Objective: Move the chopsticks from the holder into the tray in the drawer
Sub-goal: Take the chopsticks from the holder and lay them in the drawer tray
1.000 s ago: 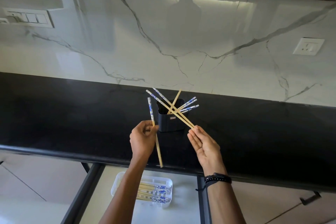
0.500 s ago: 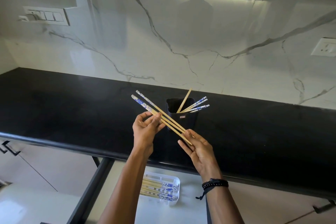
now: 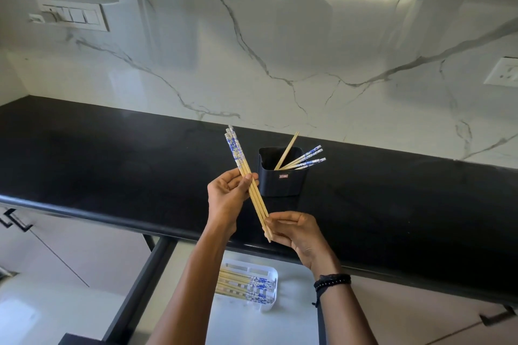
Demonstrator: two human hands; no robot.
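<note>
The bundle of chopsticks slants just left of the holder, blue ends up. The left hand grips its middle and the right hand pinches its bare tips. Spare chopsticks lean inside the holder. Below the holder, the tray sits in the open drawer.

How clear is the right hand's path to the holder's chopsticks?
Likely yes: the holder's chopsticks lean out just beyond the right hand, nothing between. But that hand pinches the held bundle by its tips.
</note>
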